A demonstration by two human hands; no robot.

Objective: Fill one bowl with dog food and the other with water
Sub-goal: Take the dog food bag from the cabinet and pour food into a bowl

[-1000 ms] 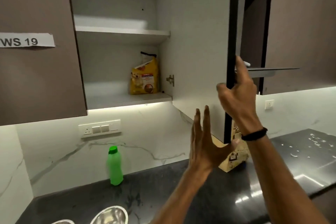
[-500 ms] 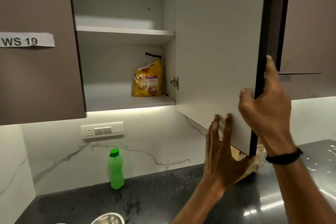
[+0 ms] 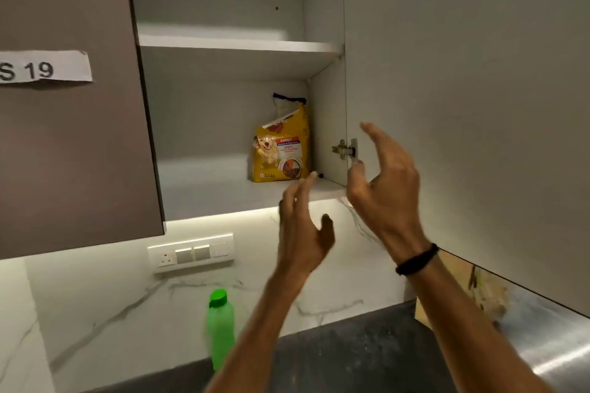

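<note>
A yellow dog food bag (image 3: pixel 282 150) with a dog picture stands upright on the lower shelf (image 3: pixel 207 191) of the open wall cabinet, at the shelf's right end. My left hand (image 3: pixel 301 230) is raised just below and in front of the shelf edge, fingers apart, empty. My right hand (image 3: pixel 384 188) is higher, to the right of the bag near the door hinge (image 3: pixel 346 150), fingers spread, holding nothing. A green water bottle (image 3: pixel 220 329) stands on the dark counter against the wall. No bowls are in view.
The cabinet door (image 3: pixel 463 105) hangs open on the right, filling the upper right. The upper shelf (image 3: pixel 236 43) is bare. A closed brown door (image 3: pixel 73 137) with a paper label is on the left. A switch panel (image 3: pixel 191 254) sits on the marble wall. A cardboard box (image 3: pixel 463 297) stands under the door.
My right hand has let go of the door edge and moved left towards the bag. The left hand rose towards the shelf. The view came closer; the bowls left the frame.
</note>
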